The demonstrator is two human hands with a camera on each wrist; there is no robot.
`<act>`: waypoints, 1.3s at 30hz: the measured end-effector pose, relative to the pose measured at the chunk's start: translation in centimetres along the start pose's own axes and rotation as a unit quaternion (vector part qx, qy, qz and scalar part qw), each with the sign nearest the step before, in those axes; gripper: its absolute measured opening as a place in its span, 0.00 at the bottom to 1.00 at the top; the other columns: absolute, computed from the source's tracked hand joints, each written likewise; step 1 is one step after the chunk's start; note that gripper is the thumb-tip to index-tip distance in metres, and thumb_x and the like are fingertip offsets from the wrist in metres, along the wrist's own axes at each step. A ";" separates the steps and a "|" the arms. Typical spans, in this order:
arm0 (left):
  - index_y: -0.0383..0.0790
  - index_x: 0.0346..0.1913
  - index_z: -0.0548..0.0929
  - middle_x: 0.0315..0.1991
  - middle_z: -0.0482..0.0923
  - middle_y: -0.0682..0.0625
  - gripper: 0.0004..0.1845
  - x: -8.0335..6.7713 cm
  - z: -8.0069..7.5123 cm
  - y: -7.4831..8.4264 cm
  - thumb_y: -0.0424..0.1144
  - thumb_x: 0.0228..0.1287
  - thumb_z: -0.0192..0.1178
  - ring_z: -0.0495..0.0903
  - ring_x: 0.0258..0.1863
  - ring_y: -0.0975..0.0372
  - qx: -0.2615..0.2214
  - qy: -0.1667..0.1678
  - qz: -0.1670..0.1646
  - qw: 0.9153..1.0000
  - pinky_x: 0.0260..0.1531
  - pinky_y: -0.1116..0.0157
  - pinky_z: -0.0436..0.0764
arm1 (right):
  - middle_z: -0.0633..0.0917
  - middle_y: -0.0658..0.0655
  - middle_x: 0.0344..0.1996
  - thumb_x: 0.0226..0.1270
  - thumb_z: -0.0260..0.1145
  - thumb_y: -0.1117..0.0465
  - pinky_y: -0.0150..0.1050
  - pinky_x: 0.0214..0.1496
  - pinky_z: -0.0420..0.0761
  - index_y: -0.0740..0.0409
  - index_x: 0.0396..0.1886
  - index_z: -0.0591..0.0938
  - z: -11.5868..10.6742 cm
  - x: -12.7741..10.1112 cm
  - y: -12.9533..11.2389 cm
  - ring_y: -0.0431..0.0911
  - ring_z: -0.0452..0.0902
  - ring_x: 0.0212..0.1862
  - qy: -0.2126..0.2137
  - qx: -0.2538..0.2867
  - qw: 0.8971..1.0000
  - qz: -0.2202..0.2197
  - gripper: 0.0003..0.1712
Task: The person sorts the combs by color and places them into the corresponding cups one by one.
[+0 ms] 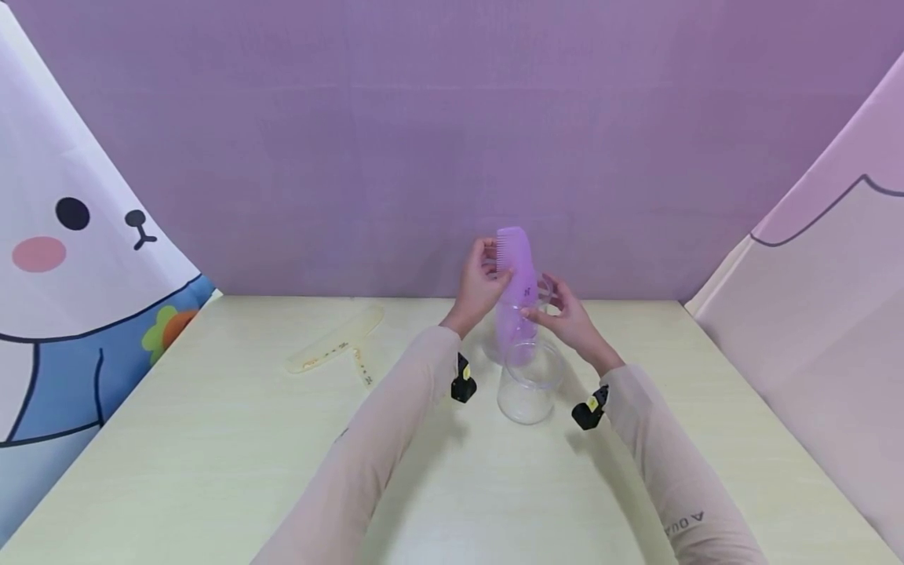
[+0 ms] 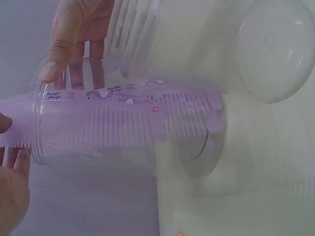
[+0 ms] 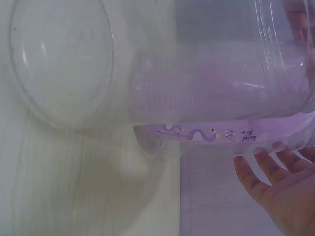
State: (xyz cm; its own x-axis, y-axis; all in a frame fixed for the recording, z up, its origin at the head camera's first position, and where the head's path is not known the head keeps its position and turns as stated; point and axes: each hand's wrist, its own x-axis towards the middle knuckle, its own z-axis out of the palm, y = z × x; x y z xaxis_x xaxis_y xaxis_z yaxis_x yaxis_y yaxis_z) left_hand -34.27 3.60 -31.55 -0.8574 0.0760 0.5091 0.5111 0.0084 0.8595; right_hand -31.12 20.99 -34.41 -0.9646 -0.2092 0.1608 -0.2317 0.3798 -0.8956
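Observation:
A purple comb (image 1: 519,267) stands teeth-left in a clear plastic cup (image 1: 518,339) near the far edge of the table. My left hand (image 1: 483,278) pinches the comb's upper end at the teeth; in the left wrist view (image 2: 12,187) the comb (image 2: 123,105) runs between its thumb and fingers. My right hand (image 1: 568,314) holds the cup at its rim, its thumb (image 2: 56,46) on the rim and its fingers (image 3: 278,184) spread beside the cup's wall (image 3: 206,88). A second, empty clear cup (image 1: 530,388) stands just in front, seen close up in both wrist views (image 2: 270,49) (image 3: 59,64).
A pale yellow comb (image 1: 335,345) lies on the light table (image 1: 212,439) to the left of the cups. A purple backdrop (image 1: 424,141) closes the far side. Printed cloth panels (image 1: 71,235) stand at the left and right edges.

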 end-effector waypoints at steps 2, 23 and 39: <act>0.28 0.52 0.65 0.47 0.71 0.33 0.24 0.0 -0.1 0.2 0.19 0.51 0.58 0.76 0.44 0.46 -0.001 -0.001 -0.002 1.000 0.46 0.62 0.80 | 0.57 0.62 0.69 0.57 0.66 0.53 0.56 0.65 0.62 0.54 0.72 0.47 0.0 0.1 0.3 0.59 0.56 0.67 0.004 -0.006 1.000 -0.003 0.50; 0.30 0.50 0.72 0.44 0.75 0.37 0.21 0.5 -0.3 -0.6 0.19 0.50 0.58 0.78 0.42 0.51 0.045 -0.002 0.011 0.999 0.42 0.68 0.81 | 0.59 0.63 0.68 0.55 0.67 0.52 0.57 0.65 0.63 0.57 0.71 0.48 -0.1 0.3 0.8 0.60 0.58 0.66 0.013 -0.011 1.000 -0.015 0.51; 0.34 0.57 0.70 0.53 0.71 0.40 0.27 0.6 -1.1 -0.8 0.21 0.51 0.58 0.75 0.50 0.52 0.096 -0.032 -0.025 0.995 0.50 0.69 0.77 | 0.55 0.65 0.69 0.59 0.64 0.59 0.59 0.66 0.60 0.58 0.71 0.46 0.0 -0.8 -1.7 0.61 0.53 0.68 -0.006 0.003 1.000 0.011 0.48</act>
State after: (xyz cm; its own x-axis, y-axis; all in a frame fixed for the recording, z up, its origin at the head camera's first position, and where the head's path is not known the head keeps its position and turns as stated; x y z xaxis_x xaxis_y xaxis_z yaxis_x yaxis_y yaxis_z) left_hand -35.24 2.57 -31.87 -0.8797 0.1332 0.4564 0.4750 0.2043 0.8559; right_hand -29.98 20.56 -33.01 -0.9676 -0.2121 0.1367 -0.2105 0.3796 -0.9009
